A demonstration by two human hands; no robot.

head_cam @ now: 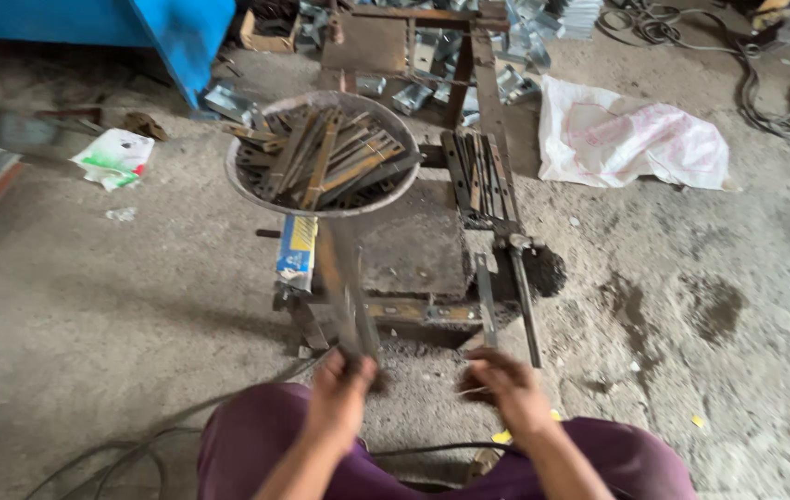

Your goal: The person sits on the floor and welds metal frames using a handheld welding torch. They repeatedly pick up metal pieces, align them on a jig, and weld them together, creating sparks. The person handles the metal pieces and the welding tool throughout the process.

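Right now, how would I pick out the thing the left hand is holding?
Start at the round metal bowl of flat strips on the low workbench. Below it, the left hand grips blurred flat metal strips. Unlike the bowl's pile, they slant toward the person.

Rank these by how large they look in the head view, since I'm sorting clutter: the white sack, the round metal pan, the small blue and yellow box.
1. round metal pan
2. white sack, close to the pan
3. blue and yellow box, clearly smallest

We see rusty brown metal strips [326,157] in a grey pan [247,190], beside a white sack [631,139] blotched pink. Our trousers [256,435] look maroon, and the blurred small box [298,250] seems blue and yellow.
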